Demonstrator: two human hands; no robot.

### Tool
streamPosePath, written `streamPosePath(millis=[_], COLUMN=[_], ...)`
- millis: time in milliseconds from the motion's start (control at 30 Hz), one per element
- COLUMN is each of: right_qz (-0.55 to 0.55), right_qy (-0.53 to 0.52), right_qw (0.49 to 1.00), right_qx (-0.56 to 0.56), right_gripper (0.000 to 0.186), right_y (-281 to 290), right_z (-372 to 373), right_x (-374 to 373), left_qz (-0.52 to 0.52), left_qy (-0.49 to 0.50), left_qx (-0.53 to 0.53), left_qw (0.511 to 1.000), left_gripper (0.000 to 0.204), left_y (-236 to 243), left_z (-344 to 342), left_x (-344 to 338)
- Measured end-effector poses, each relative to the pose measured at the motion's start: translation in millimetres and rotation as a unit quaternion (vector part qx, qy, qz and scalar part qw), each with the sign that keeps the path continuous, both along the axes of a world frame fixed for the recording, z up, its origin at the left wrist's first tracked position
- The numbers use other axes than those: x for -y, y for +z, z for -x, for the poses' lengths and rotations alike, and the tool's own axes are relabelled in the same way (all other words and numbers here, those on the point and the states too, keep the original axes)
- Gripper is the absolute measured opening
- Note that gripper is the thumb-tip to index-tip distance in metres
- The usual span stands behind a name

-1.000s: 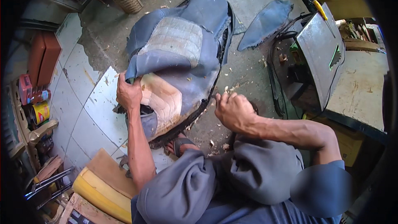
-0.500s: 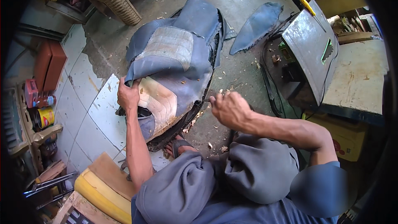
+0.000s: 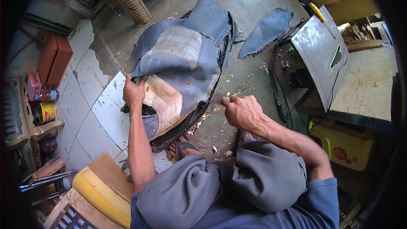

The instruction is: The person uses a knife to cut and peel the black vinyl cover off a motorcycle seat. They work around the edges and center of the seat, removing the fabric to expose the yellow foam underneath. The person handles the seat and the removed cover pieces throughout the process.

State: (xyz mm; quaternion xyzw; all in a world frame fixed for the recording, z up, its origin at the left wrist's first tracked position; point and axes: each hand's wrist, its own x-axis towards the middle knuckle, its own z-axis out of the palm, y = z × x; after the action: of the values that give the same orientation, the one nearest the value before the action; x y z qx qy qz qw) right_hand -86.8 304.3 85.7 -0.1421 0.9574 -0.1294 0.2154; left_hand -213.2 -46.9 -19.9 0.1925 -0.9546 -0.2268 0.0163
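Observation:
A worn seat [image 3: 166, 105] with a dark rim lies on the floor in front of me. Its blue-grey cover [image 3: 193, 73] is partly loose and folded back, with a pale quilted panel on it. My left hand [image 3: 135, 92] grips the folded edge of this cover at the left side, thumb on top. To the right of the seat, my right hand [image 3: 243, 112] is closed in a fist, apart from the rim. Whatever its fingers may hold is hidden. Crumbs of pale debris [image 3: 198, 124] lie along the seat's near edge.
A loose blue-grey cover piece [image 3: 267, 32] lies beyond my right hand. At the right stands a metal-topped machine [image 3: 316, 42] with a yellow-handled screwdriver [image 3: 317, 12] on it. A woven-pattern stool [image 3: 135, 0] stands at the back. Bottles and a yellow-labelled can [image 3: 47, 111] line the left.
My right hand has drawn away from the seat's rim, a little to the right. My left hand keeps its grip on the cover. The whole view has shifted slightly.

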Motion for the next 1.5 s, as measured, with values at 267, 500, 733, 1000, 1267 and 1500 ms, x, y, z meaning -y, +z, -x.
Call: streamPosePath(millis=[267,500,733,1000,1267,1500], right_qz=[-0.153,0.118,-0.170,0.195,-0.124,-0.159], right_qy=[0.135,-0.173,0.240,-0.238,0.131,0.140], right_qw=[0.976,0.960,0.956,0.934,0.983,0.971], right_qx=[0.072,0.185,0.002,0.183,0.022,0.110], right_gripper=[0.020,0.029,0.029,0.023,0.021,0.025], right_y=[-22,-12,24,-66,18,-39], right_z=[18,13,25,9,23,-9], right_x=[42,0,20,-2,8,33], left_qz=[0.027,-0.011,-0.018,0.006,-0.012,0.007], left_qy=[-0.018,-0.005,-0.004,-0.005,-0.002,-0.028], left_qx=[-0.044,-0.012,0.023,0.018,-0.013,-0.012], left_qw=[0.998,1.000,1.000,1.000,1.000,1.000], left_gripper=[0.059,0.061,0.066,0.058,0.060,0.061], left_y=[-5,-9,-6,-2,-3,-3], left_z=[-4,-1,2,6,0,-9], left_x=[-8,0,-1,-11,-1,-9])
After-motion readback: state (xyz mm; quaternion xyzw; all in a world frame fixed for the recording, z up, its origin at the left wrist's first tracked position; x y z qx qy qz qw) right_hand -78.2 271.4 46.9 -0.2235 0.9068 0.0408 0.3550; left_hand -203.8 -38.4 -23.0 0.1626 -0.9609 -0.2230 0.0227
